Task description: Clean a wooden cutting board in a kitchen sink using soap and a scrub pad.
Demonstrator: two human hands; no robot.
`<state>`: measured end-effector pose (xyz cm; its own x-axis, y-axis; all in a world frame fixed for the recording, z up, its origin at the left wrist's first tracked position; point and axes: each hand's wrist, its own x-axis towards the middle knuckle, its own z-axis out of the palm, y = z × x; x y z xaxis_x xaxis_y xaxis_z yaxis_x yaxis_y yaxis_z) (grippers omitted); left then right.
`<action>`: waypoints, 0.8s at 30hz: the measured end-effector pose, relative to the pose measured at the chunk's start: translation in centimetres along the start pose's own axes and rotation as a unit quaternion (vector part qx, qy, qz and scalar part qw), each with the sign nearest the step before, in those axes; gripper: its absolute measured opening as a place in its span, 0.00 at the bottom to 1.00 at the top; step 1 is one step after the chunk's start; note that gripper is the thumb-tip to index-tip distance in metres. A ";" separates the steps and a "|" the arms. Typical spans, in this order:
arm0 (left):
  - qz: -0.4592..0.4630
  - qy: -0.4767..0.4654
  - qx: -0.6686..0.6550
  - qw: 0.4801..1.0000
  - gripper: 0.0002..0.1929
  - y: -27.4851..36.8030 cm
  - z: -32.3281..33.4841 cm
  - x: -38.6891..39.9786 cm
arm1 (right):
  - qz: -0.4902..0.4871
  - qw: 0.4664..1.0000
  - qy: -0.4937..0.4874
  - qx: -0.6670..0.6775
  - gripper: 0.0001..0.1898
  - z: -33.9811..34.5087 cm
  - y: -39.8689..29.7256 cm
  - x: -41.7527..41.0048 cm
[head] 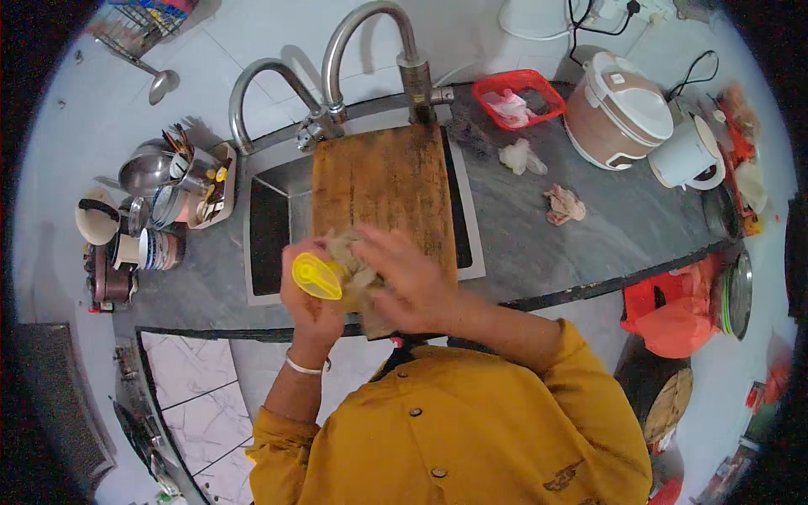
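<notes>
My left hand (312, 315) grips an object with a yellow plastic top (317, 276); most of its body is hidden behind my fingers and a cloth. A crumpled greyish-beige rag (353, 262) lies against that object, its lower end hanging toward the counter edge. My right hand (410, 278), blurred by motion, is on the rag with its fingers spread over it. Both hands are above the near end of a wooden cutting board (385, 183), which lies across the stainless steel sink (475, 252).
Two curved metal faucets (328, 69) rise behind the sink. Bowls, cups and a utensil holder (214, 214) stand at left. On the right are a red plastic basket (521, 120), a crumpled pinkish cloth (564, 205), a rice cooker (609, 120) and a white kettle (682, 151).
</notes>
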<state>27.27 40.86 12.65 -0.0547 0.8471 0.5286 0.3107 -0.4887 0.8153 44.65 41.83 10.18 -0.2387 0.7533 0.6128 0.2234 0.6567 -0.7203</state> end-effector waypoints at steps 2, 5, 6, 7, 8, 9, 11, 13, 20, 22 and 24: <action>0.025 -0.011 0.041 0.999 0.07 -0.3 -0.6 0.2 | -0.007 0.997 -0.037 -0.061 0.24 1.8 -0.9 1.4; 0.028 -0.015 0.090 0.995 0.05 0.2 -0.8 0.2 | 0.039 0.992 -0.123 -0.005 0.18 1.6 1.2 4.9; 0.011 -0.019 0.095 0.995 0.05 0.4 -0.7 0.3 | 0.037 0.991 -0.126 -0.004 0.18 2.0 2.3 6.2; 0.012 -0.014 0.096 0.995 0.05 0.3 -0.8 0.4 | 0.082 0.980 -0.180 0.001 0.16 2.9 3.5 7.4; 0.030 -0.013 0.100 0.994 0.05 0.2 -0.9 0.5 | 0.129 0.964 -0.231 0.005 0.13 3.7 4.8 8.5; 0.048 -0.012 0.103 0.993 0.05 0.1 -1.0 0.5 | 0.127 0.964 -0.232 0.003 0.13 4.4 6.2 9.5; 0.048 -0.001 0.109 0.993 0.05 -0.6 -1.0 0.1 | 0.242 0.895 -0.361 0.099 0.11 6.2 9.0 10.7; 0.053 0.005 0.110 0.992 0.07 -0.7 -0.9 0.2 | 0.378 0.844 -0.326 0.196 0.12 8.8 13.8 8.4; 0.001 -0.021 0.042 0.999 0.05 -0.6 -1.3 0.8 | 0.333 0.843 -0.180 0.382 0.11 3.7 11.4 7.9; 0.015 -0.043 0.028 0.999 0.06 -0.7 -1.1 1.0 | 0.186 0.917 -0.155 0.318 0.12 0.5 4.3 9.9; 0.073 -0.085 0.055 0.992 0.07 -1.1 -1.0 1.0 | -0.103 0.971 -0.150 0.157 0.13 -0.4 -0.5 10.9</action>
<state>25.92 42.00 12.55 0.1566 0.7963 0.5843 0.4050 -0.5913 0.6974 42.32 49.69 17.33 -0.5234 0.5313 0.6661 -0.1466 0.7140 -0.6847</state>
